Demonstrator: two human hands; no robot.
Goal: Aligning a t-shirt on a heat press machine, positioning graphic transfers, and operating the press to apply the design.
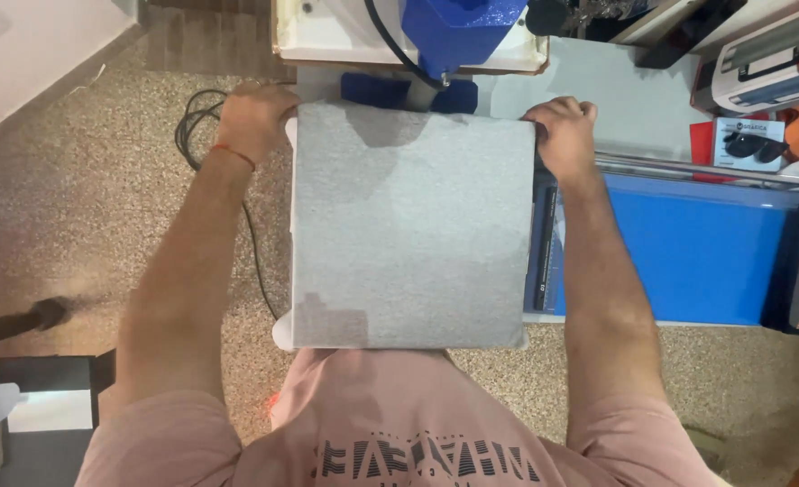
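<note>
Two bare hands grip the far corners of a grey fabric spread flat over a square platen: left hand and right hand, fingers curled shut on the edge. Pulling both corners evenly would keep the soft, heathered knit smooth and square. A glossy blue press stands beyond; speckled floor lies below.

A square piece of grey heathered fabric lies flat and smooth over a white platen whose edge peeks out along its left and bottom sides, its 2 far corners pinched at the top, its near edge just beside the person's pink shirt.
</note>
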